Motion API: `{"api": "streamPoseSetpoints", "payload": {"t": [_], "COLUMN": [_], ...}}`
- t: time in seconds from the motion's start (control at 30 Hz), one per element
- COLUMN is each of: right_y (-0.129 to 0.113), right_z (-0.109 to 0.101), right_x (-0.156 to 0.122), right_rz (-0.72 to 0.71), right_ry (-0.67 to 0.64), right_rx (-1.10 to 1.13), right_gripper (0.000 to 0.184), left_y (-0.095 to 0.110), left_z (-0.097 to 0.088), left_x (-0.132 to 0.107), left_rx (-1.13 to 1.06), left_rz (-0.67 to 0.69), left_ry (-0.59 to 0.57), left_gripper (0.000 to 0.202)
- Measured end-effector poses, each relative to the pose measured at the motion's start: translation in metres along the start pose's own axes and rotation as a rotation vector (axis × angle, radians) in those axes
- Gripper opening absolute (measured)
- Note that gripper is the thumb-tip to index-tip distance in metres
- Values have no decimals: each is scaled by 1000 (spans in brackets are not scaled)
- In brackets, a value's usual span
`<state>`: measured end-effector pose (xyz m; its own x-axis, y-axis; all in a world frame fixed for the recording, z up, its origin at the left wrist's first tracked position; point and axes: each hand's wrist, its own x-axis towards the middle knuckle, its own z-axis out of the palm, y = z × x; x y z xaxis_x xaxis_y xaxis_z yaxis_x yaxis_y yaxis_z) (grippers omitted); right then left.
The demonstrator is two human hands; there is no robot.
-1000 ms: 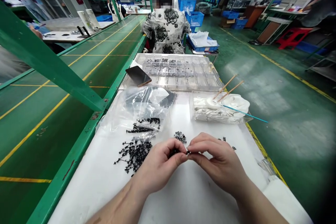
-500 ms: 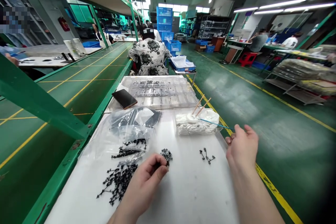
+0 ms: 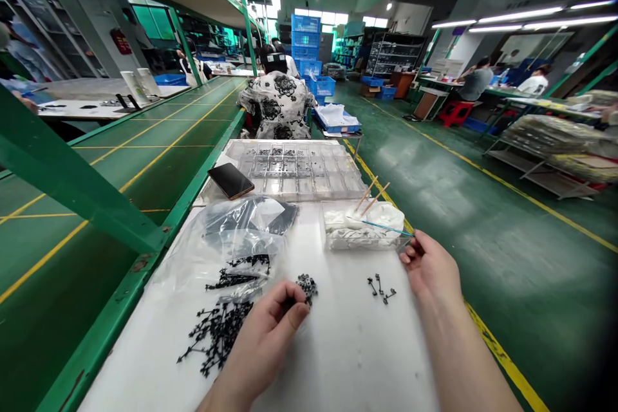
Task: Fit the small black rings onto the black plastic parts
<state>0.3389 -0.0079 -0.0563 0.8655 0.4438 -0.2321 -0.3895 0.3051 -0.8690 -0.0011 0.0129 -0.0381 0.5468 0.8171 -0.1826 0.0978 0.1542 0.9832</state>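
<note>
My right hand [image 3: 430,264] is closed on the end of a thin blue stick [image 3: 389,227]. The stick's far end lies over soft white material [image 3: 338,225] in a clear box [image 3: 367,244]. My left hand [image 3: 276,325] is closed in a pinch, and whatever sits between its fingertips is hidden. Right beside those fingertips lies a small heap of tiny dark and grey round parts [image 3: 308,284]. A pile of thin black pieces with knobbed ends [image 3: 212,338] spreads to the left of that hand. Several similar black pieces [image 3: 380,288] lie between my hands.
Two wooden sticks [image 3: 374,199] stand in the box. Behind it is a clear compartment tray [image 3: 333,174] with small dark parts. A phone [image 3: 232,180] and a plastic bag [image 3: 212,232] lie left. A green conveyor [image 3: 159,135] runs alongside; a person [image 3: 277,100] sits ahead.
My right hand has moved left, closer to the clear box, and the blue stick now reaches farther over the white material. My left hand stays in place.
</note>
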Motion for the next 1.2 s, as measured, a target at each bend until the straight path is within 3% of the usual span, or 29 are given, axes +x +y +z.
{"api": "streamPoseSetpoints", "payload": {"t": [0.33,0.53,0.8,1.07,1.2], "right_y": [-12,-16,-29,-9,-5], "right_z": [11,10,9,18,19], "right_x": [-16,-19,-35,-70,-77], "right_rz": [-218,-254,-157,-50,-18], "right_ry": [-35,-35,-197,-372,-423], "right_rx": [-13,-20,202,171,144], "right_gripper": [46,43,32,24,31], "left_y": [4,3,7,16,20], "left_z": [-1,-1,-1,-2,-2], "left_x": [0,-2,-1,-8,-10], "left_rx": [6,14,28,-5,-32], "left_rz": [-20,-22,7,23,45], "left_ry": [-26,-29,3,66,89], "left_gripper": [50,47,34,20,16]}}
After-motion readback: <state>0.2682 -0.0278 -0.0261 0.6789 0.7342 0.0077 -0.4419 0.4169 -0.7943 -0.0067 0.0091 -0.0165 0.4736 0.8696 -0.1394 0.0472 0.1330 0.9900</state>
